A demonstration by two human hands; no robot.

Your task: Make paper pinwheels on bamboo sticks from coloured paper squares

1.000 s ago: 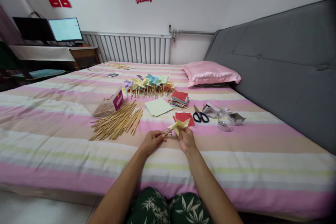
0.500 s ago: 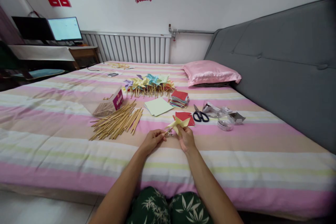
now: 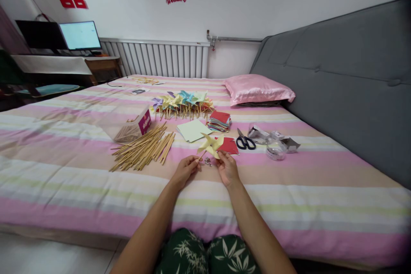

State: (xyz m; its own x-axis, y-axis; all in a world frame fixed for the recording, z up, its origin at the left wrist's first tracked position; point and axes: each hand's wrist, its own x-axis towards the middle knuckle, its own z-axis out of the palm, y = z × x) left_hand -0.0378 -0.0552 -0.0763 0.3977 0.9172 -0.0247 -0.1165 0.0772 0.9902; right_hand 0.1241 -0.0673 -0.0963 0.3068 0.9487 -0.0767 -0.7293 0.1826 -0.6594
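A pale yellow paper pinwheel (image 3: 211, 145) is held up between my hands, its face toward me and a pin at its centre. My left hand (image 3: 186, 170) is closed on its thin wooden stick. At the lower right blade, the fingers of my right hand (image 3: 227, 168) pinch the yellow paper. Beneath the pinwheel, between the hands, lies a small heap of metal pins (image 3: 207, 162) on the bedspread. Just behind are red paper pieces (image 3: 228, 145), partly covered by the pinwheel.
Loose wooden sticks (image 3: 139, 153) lie left, beside a clear plastic box (image 3: 122, 130). Finished pinwheels (image 3: 183, 102) are grouped behind pale green paper (image 3: 193, 130) and a stack of coloured squares (image 3: 219, 120). Scissors (image 3: 245, 141) and a clear round container (image 3: 276, 150) rest right, near a pink pillow (image 3: 257, 89).
The pinwheel has turned to show its face and centre. My right fingers have moved from its middle to the edge of a blade. The metal pins below show more fully.
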